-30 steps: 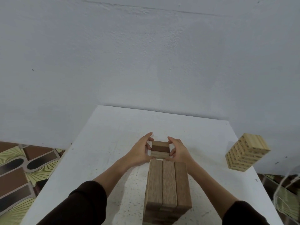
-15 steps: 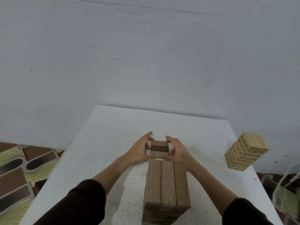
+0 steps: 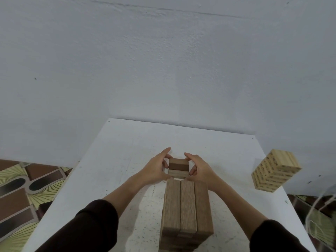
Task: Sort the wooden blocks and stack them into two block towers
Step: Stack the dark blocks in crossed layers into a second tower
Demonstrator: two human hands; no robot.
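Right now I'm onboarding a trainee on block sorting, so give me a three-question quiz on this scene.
1. True or false: the pale block tower stands at the table's right edge.
2. Multiple choice: the set of three blocks between the hands lies (A) on top of the brown block tower, (B) on the table beyond that tower, (C) on the patterned floor.
3. Fill in: the left hand and right hand hold the set from opposite ____.

Key: 1 true; 2 B; 3 sides.
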